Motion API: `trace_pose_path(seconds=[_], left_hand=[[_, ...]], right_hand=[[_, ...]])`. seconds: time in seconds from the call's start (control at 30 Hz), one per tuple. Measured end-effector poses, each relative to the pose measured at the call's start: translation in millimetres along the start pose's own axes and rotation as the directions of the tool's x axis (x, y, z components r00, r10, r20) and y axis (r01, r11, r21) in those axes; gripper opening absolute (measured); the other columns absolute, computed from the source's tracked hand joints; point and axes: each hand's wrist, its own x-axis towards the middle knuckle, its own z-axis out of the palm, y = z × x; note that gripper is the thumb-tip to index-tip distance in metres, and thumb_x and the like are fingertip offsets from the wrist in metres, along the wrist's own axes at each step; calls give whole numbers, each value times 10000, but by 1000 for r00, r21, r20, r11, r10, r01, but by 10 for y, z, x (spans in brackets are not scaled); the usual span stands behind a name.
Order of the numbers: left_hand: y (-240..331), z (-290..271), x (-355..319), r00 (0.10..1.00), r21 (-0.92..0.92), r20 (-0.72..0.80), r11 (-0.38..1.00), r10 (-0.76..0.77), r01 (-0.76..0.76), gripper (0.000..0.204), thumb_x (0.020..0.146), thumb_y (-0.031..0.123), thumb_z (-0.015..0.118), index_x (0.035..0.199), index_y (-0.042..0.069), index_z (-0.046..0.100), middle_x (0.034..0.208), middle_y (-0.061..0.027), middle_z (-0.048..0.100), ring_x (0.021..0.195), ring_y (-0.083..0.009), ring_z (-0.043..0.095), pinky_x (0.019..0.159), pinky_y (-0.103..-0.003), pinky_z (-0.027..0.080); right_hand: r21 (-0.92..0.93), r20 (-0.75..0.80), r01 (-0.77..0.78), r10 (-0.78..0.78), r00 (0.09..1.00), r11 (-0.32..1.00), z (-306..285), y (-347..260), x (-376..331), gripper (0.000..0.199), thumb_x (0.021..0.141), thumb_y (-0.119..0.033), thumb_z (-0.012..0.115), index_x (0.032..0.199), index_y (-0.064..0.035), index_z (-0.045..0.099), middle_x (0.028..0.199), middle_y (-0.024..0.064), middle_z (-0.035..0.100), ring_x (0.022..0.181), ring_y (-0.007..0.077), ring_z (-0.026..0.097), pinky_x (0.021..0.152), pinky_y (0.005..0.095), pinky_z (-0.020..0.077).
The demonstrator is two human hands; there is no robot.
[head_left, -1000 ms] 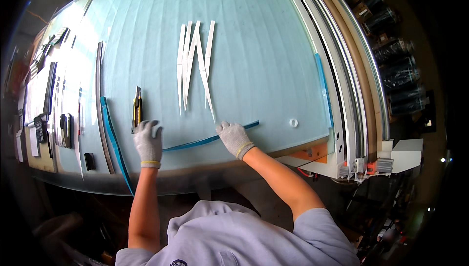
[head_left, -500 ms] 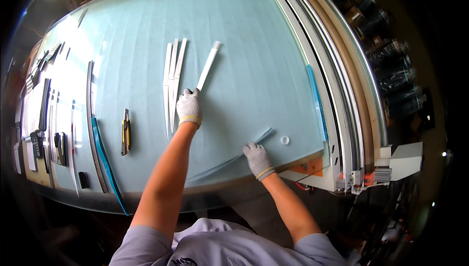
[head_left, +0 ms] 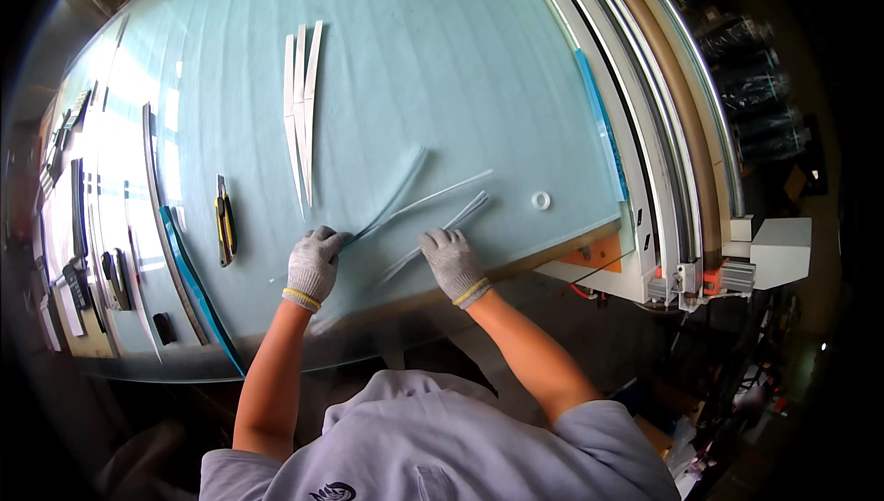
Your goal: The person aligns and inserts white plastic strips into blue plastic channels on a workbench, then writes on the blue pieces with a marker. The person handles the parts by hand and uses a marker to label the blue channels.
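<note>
Both hands wear grey knit gloves with yellow cuffs. My left hand (head_left: 316, 266) is closed on a pale strip (head_left: 402, 180), which slants up to the right and is smeared by motion. My right hand (head_left: 451, 262) grips thin clear strips (head_left: 472, 207) that stick out above and to the left of its fingers. A narrow whitish strip (head_left: 451, 191) lies between the two; whether a hand holds it I cannot tell. Farther off, three long white strips (head_left: 300, 105), tapered at their near ends, lie side by side on the glass-like tabletop (head_left: 221, 68).
A yellow-and-black utility knife (head_left: 226, 222) lies left of my left hand. Beyond it are a blue strip (head_left: 193, 280), a dark bar (head_left: 155, 160) and another cutter (head_left: 117, 280). A small white ring (head_left: 540, 201) sits at right, near a long metal rail (head_left: 645, 87).
My left hand has come nearer and left, off the separate white strip's far spot; that strip no longer lies there. My right hand has shifted slightly left with the clear strips. The view has moved too.
</note>
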Motion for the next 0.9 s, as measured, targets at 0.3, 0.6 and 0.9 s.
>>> trace_pose_path(seconds=[0.3,0.6,0.9], left_hand=[[-22,-100,-265,995,-112,100,993,-29,41,223,882,77,654,1064,144,765,1019,-105,692,976,-346,655,864,-455,538],[66,-8,-82,975,-206,142,958,-172,199,158,887,148,653,977,154,783,985,-101,701,957,-343,670,844,-448,537],[219,6,519,944,-34,-219,969,-248,246,334,826,251,778,1132,126,737,1129,-119,680,1038,-351,649,918,-456,531]], right_hand=[[-136,-89,-113,102,991,984,190,-183,240,260,860,-143,665,1119,-143,637,990,41,574,880,218,630,790,383,494],[-14,-235,-118,112,966,993,357,-80,148,340,810,-155,726,1145,-166,669,1161,42,609,987,253,621,816,422,499],[-7,-145,-40,39,989,999,117,-84,73,166,852,-148,664,1017,-161,681,974,36,599,876,256,623,758,404,491]])
